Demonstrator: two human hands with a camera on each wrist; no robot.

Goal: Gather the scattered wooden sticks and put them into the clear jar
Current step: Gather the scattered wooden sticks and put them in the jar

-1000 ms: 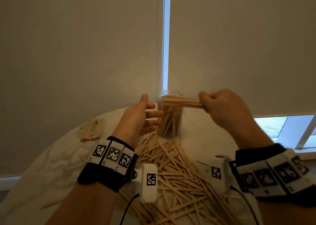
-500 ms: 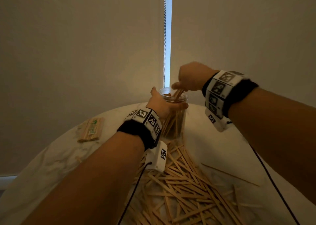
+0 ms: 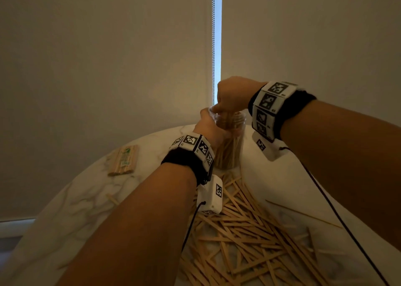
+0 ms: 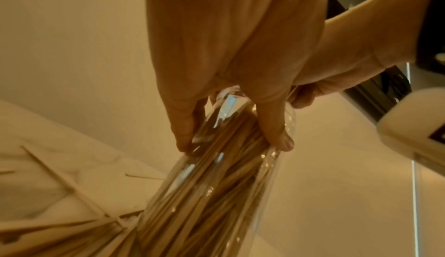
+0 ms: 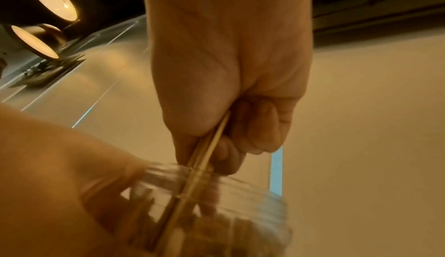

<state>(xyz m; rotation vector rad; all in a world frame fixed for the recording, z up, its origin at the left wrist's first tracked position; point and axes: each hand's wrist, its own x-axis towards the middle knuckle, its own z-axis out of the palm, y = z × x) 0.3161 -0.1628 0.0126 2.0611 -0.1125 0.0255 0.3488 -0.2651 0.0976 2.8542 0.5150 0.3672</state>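
Wooden sticks (image 5: 204, 158) are passing between the thumb and curled fingers of our right hand (image 3: 233, 94), which is pinching a thin bunch and pointing it downward through the mouth of the clear jar (image 3: 233, 153). The lower ends of that bunch are sitting inside the jar among the sticks already standing there; the upper ends are disappearing into our fist, so we cannot count them. Our left hand (image 3: 211, 129) is gripping the jar just below its rim, with the fingers (image 4: 277, 127) wrapping round the clear wall in the left wrist view. The jar is standing upright on the marble table (image 3: 76, 198), near its far edge, and the left hand is covering much of the jar's near side in the head view. The right wrist view is blurring the rim and the left hand, so the threads there are hard to make out.

Just in front of the jar, a loose pile of sticks (image 3: 249, 238) is lying scattered on the table, partly hidden by our left forearm and cut off at the bottom edge. Well off to the left, a wrapped bundle of sticks (image 3: 123, 160) is lying flat.
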